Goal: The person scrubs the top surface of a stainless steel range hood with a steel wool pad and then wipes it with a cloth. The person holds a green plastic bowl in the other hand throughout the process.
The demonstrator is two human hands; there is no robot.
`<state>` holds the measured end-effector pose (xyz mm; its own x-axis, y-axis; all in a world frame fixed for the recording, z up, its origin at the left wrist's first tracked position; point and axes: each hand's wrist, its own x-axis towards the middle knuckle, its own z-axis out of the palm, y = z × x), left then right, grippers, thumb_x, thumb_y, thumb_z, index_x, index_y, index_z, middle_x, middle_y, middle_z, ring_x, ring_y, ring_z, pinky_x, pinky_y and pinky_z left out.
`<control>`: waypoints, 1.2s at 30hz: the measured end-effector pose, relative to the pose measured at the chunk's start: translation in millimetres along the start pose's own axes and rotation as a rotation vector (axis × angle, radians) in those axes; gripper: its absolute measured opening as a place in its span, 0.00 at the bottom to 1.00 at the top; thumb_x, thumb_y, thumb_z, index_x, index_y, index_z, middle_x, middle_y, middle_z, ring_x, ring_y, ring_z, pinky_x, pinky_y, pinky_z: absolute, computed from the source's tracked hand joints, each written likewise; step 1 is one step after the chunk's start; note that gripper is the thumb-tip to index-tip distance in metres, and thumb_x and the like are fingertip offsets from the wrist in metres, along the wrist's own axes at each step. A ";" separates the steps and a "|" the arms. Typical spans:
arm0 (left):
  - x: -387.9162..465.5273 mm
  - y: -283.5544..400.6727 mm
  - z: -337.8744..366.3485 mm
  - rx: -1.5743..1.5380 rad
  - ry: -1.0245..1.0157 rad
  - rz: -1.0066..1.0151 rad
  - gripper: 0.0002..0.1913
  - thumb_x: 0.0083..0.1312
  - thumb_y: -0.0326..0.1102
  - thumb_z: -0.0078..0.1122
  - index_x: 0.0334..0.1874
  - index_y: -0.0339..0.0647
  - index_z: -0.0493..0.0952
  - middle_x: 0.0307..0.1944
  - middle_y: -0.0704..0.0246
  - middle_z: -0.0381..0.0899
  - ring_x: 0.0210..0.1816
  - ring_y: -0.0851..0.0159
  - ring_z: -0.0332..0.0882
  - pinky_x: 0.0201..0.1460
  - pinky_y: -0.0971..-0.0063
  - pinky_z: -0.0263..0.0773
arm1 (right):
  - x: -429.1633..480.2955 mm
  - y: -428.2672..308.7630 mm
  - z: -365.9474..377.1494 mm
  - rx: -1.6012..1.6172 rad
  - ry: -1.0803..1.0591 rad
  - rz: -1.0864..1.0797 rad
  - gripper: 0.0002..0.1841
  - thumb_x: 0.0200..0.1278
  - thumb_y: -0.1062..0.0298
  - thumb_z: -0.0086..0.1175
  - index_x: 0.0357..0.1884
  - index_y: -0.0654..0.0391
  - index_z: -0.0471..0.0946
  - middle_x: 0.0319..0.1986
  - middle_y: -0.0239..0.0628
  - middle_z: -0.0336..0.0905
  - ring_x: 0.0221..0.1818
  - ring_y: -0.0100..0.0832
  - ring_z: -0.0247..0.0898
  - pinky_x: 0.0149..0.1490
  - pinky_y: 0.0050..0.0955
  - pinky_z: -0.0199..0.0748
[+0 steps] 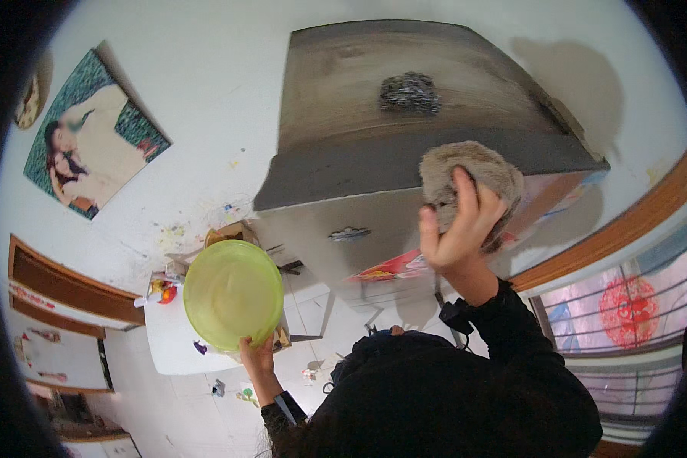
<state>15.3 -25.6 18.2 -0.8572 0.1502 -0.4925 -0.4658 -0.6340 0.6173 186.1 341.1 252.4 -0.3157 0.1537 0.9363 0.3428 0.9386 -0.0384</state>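
My left hand [258, 356] grips the rim of a round yellow-green plastic basin [233, 295], which is held out to the left. A grey-brown plush cloth [474, 157] is in my right hand [465, 224], bunched under the spread fingers. The cloth lies over the front top edge of a tall grey cabinet-like appliance [332, 129], apparently a refrigerator. Brown smears and streaks of dirt cover its top. Back from the cloth, on that top, sits a dark, shiny clump like a steel wool scourer [409, 93]. What the basin contains is unclear.
Below the basin stands a white table [169, 349] with small items and a cardboard box [233, 231] near the wall. A picture panel [94, 137] hangs at the left. Small things [246, 395] lie on the tiled floor. A barred window [601, 320] is at the right.
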 end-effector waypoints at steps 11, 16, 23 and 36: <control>-25.3 -2.6 -42.6 -0.032 0.051 0.009 0.22 0.66 0.35 0.40 0.60 0.31 0.60 0.60 0.50 0.64 0.57 0.46 0.69 0.54 0.51 0.74 | 31.6 -120.2 46.8 0.110 -0.177 -0.374 0.27 0.52 0.61 0.57 0.55 0.60 0.72 0.49 0.35 0.71 0.43 0.36 0.64 0.44 0.33 0.62; -38.5 -4.2 -51.7 -0.046 0.004 0.028 0.22 0.67 0.35 0.39 0.60 0.30 0.61 0.60 0.50 0.64 0.57 0.46 0.69 0.55 0.52 0.74 | 50.4 -132.7 47.2 0.295 -0.141 -0.384 0.22 0.49 0.66 0.52 0.51 0.55 0.76 0.46 0.32 0.71 0.41 0.30 0.66 0.43 0.24 0.68; -41.8 -8.9 -43.8 -0.012 0.062 0.030 0.21 0.67 0.35 0.38 0.60 0.29 0.62 0.59 0.50 0.66 0.58 0.46 0.69 0.55 0.52 0.74 | 59.8 -86.9 22.8 0.460 -0.230 -0.421 0.22 0.49 0.66 0.54 0.50 0.52 0.77 0.43 0.32 0.70 0.40 0.30 0.67 0.42 0.25 0.67; -46.1 -3.9 -30.3 0.046 -0.004 0.035 0.22 0.65 0.34 0.39 0.58 0.29 0.61 0.57 0.50 0.66 0.58 0.45 0.69 0.53 0.51 0.75 | 23.3 79.8 -65.4 0.058 -0.132 -0.027 0.26 0.44 0.76 0.56 0.51 0.52 0.76 0.47 0.39 0.74 0.50 0.41 0.69 0.56 0.39 0.65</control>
<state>63.3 -53.1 19.9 -0.8737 0.1318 -0.4682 -0.4455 -0.6032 0.6616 264.0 399.3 294.0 -0.4386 0.1638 0.8836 0.2823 0.9586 -0.0376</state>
